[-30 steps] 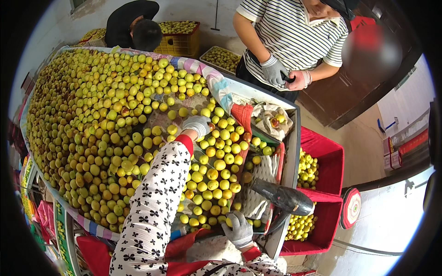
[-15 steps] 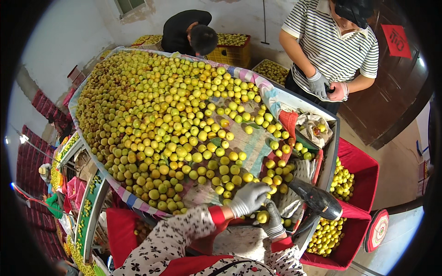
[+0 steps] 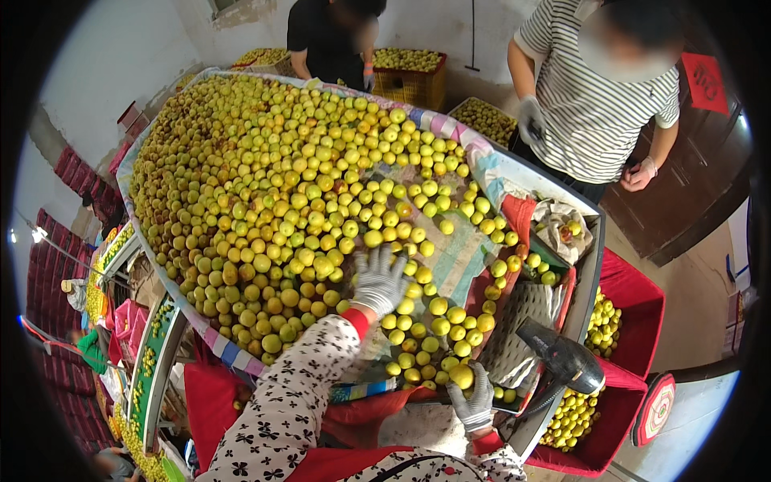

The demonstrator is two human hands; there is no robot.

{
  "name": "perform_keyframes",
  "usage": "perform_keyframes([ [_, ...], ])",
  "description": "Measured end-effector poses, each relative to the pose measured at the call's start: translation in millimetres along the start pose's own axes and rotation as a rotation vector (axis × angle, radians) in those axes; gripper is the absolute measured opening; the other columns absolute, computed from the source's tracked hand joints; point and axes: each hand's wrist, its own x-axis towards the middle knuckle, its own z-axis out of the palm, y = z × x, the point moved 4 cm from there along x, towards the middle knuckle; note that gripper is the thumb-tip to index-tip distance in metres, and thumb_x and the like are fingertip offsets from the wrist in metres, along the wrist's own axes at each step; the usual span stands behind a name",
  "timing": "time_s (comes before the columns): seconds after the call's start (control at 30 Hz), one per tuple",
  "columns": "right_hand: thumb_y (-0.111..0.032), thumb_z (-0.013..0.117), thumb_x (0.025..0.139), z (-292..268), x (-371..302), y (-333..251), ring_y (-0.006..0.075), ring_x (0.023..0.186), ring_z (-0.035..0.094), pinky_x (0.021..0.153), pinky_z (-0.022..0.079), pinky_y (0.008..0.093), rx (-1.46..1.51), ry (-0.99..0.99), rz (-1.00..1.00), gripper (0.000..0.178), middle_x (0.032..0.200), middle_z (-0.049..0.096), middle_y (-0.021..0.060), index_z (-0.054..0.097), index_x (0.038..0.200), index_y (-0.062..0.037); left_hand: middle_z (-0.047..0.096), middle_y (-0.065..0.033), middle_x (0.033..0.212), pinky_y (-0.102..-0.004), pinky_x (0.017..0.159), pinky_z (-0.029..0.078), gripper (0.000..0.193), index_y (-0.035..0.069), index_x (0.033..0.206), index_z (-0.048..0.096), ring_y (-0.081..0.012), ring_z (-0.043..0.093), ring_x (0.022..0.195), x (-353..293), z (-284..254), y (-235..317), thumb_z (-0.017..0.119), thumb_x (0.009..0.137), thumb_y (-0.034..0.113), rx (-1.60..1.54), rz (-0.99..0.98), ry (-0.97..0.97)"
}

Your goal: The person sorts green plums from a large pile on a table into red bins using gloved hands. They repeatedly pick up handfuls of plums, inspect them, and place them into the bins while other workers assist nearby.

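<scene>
presently left hand (image 3: 379, 281) lay flat, fingers spread, on the yellow-green fruit (image 3: 289, 193) heaped on the worktop (image 3: 514, 173). right hand (image 3: 474, 398) closed its grip on one fruit (image 3: 461, 376) at the near edge. judged small, round, bruisable; cup around its widest part.

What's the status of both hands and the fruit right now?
Left gloved hand flat, open on the heap of small round yellow-green fruit. Right gloved hand closed on one yellow fruit. Black hair dryer close beside it.

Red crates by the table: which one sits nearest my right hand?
The lower red crate, part-filled with yellow fruit, lies just right of the right hand. The upper red crate sits farther off.
</scene>
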Motion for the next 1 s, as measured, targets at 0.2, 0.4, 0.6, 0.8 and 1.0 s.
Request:
perform_keyframes([
  [0.2,-0.024,0.078,0.076,10,-2,10,0.0372,0.097,0.066,0.085,0.054,0.041,0.013,-0.062,0.11,0.061,0.109,0.064,0.0239,0.051,0.124,0.0044,0.047,-0.0192,0.131,-0.0587,0.106,0.032,0.045,0.021,0.132,0.051,-0.0389,0.037,0.133,-53,21,90,0.057,0.089,0.031,-0.52,0.455,0.043],
  [0.4,-0.025,0.079,0.076,7,3,5,0.0368,0.097,0.066,0.083,0.054,0.041,-0.003,-0.113,0.116,0.062,0.11,0.064,0.022,0.052,0.123,0.0051,0.062,-0.0071,0.107,-0.043,0.085,0.049,0.027,0.012,0.106,0.064,-0.0301,0.058,0.101,42,-55,-10,0.064,0.079,0.016,-0.345,0.237,0.243],
  [0.6,-0.034,0.079,0.076,10,2,3,0.037,0.084,0.069,0.071,0.056,0.0413,-0.134,-0.091,0.022,0.058,0.101,0.067,0.0206,0.058,0.118,0.0009,0.05,-0.0087,0.136,-0.0526,0.1,0.038,0.036,0.019,0.126,0.054,-0.0288,0.045,0.127,165,-2,-181,0.051,0.091,0.024,0.079,-0.261,0.033],
  [0.8,-0.037,0.078,0.077,10,4,2,0.037,0.089,0.069,0.073,0.057,0.0417,-0.173,-0.148,0.103,0.06,0.106,0.066,0.0216,0.057,0.119,-0.0006,0.055,-0.0112,0.127,-0.0448,0.1,0.041,0.046,0.013,0.123,0.055,-0.0321,0.051,0.118,165,-7,-139,0.05,0.09,0.044,0.077,-0.314,-0.135],
  [1.0,-0.039,0.076,0.077,10,1,4,0.0379,0.082,0.069,0.068,0.056,0.0432,-0.159,-0.104,0.06,0.061,0.11,0.065,0.0221,0.056,0.121,-0.0014,0.064,-0.0193,0.118,-0.0455,0.091,0.049,0.054,0.008,0.116,0.062,-0.0368,0.061,0.109,129,11,-126,0.049,0.089,0.053,-0.193,-0.282,-0.181],
])
